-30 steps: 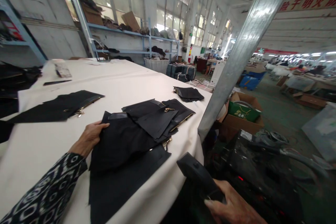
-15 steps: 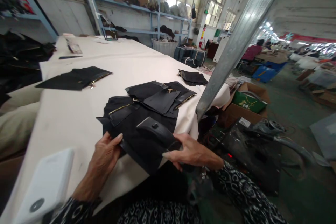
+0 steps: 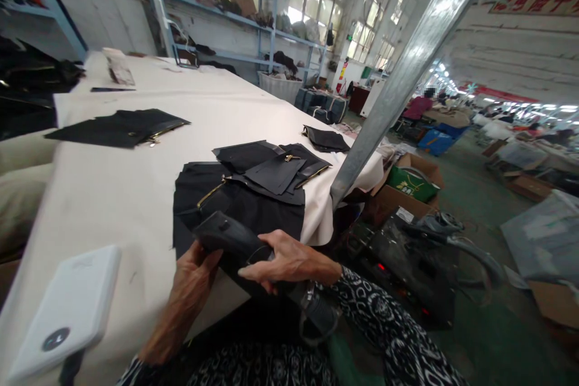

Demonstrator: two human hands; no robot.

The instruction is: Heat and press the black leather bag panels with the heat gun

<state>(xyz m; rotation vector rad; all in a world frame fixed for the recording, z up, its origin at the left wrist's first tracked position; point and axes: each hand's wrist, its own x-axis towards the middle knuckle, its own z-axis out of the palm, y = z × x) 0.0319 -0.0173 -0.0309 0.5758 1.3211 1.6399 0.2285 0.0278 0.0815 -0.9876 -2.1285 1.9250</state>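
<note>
black bag piece (image 3: 221,234) held between both hands (image 3: 284,259)

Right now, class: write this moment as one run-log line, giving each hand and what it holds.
left hand: black panel, from below | right hand: same panel, from above | beside: zippered black pieces on table

Inspection notes the black material piece (image 3: 224,235) partly covered by the right hand (image 3: 289,262), the left hand's (image 3: 192,283) fingers hidden beneath it, the dark heap (image 3: 27,81) cut off at the left edge, and distant work tables (image 3: 520,154) too small to itemise.
</note>
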